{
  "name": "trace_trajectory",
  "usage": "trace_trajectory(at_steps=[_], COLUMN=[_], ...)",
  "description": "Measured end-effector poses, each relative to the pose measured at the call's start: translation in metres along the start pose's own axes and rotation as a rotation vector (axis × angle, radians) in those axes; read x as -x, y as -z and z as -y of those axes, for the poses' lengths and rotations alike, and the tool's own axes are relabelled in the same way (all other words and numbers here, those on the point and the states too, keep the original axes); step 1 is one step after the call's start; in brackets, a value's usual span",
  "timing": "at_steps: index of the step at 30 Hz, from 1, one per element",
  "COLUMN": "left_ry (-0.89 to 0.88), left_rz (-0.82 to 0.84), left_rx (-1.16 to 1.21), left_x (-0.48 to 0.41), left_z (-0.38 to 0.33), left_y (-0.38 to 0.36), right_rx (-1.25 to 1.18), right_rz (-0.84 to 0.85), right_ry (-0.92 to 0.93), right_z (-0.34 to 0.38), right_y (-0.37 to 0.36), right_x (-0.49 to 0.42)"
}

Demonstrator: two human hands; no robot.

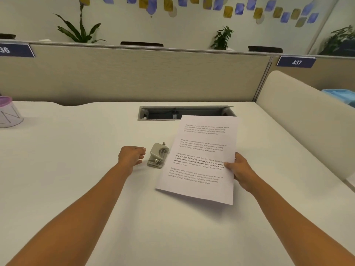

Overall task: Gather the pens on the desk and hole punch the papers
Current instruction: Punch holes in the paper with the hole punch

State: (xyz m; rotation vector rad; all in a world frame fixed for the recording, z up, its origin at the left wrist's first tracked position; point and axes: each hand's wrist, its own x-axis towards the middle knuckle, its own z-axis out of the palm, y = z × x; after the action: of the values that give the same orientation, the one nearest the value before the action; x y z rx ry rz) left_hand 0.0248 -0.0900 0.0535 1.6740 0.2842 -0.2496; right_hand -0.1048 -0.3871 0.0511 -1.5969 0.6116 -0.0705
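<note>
A grey metal hole punch point(158, 155) sits on the white desk point(76, 150) near the middle. My left hand point(132, 156) hovers just left of it, fingers curled with nothing in them, not touching it. My right hand point(241, 170) grips the right edge of a printed white paper point(201, 160), thumb on top. The paper's left edge lies against or slightly over the punch's right side. No pens are in view.
A lilac-rimmed white cup point(8, 112) stands at the far left edge. An open grey cable slot point(163, 113) is cut into the desk behind the paper. A beige partition point(134, 73) closes the back, a padded divider point(307, 116) the right.
</note>
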Motion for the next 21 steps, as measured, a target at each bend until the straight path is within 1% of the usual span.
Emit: trace_trajectory(at_steps=[3,9,11,14,18,21], left_ry=[0.022,0.139,0.156,0.145,0.067,0.044], left_rz=[-0.006,0.002,-0.011,-0.028,0.007,0.012], left_rx=[-0.075,-0.135,-0.191,-0.246,-0.249,-0.246], left_x=[-0.012,-0.026,-0.027,-0.029,-0.03,-0.029], left_z=[-0.005,-0.014,-0.014,-0.013,-0.012,-0.01], left_y=[-0.013,-0.033,-0.037,-0.041,-0.04,-0.036], right_rx=[0.007,0.007,-0.002,-0.014,-0.023,-0.022], right_rz=[0.01,0.017,0.024,0.038,0.038,0.04], right_ry=[0.003,-0.006,-0.007,-0.001,0.0,0.003], right_z=[0.001,-0.004,-0.005,-0.007,-0.009,-0.008], right_y=[0.003,0.007,0.007,0.006,0.007,0.005], right_x=[-0.005,-0.015,-0.017,-0.018,-0.02,-0.02])
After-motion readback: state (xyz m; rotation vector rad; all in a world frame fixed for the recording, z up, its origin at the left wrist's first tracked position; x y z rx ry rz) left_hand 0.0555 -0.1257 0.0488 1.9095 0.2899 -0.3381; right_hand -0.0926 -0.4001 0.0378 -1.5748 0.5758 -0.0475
